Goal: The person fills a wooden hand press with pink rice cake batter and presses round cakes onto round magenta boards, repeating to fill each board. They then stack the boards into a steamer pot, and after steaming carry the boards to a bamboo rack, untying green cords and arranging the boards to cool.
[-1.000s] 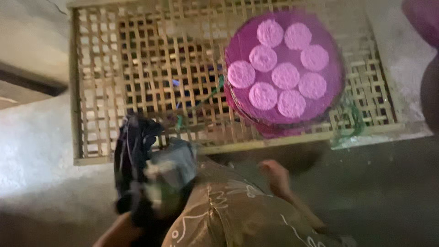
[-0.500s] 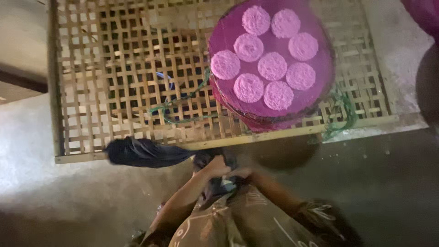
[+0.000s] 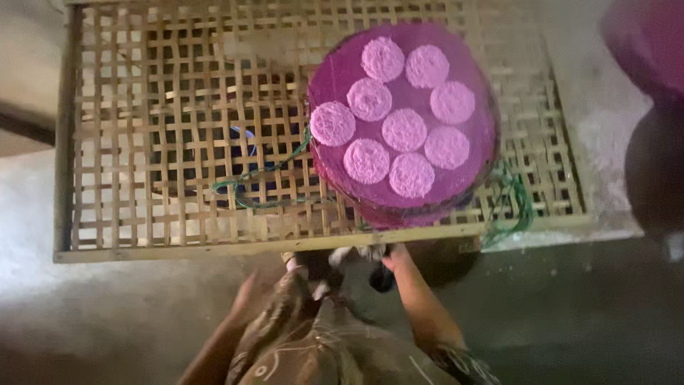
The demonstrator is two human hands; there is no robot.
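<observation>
Our right hand [image 3: 394, 258] lies just below the round purple tray [image 3: 335, 71], nearer than our left hand [image 3: 246, 296]. Whether either hand's fingers are spread or closed, we cannot tell.

Rack [image 3: 142, 214] ahead of you, tray [image 3: 335, 164] on its right half, hands at the near edge.

Eight discs [image 3: 404, 130] lie on the tray: one in the middle, the rest ringed around it, none touching. A cord [image 3: 249, 178] runs over the rack from the tray's left side toward the rack's middle; a second cord [image 3: 513, 207] hangs at the near right corner. Your right hand [image 3: 395, 258] sits just below the near rail, under the tray; your left hand [image 3: 249, 299] is lower and further left, with the cloth [image 3: 313, 342] between your arms.
</observation>
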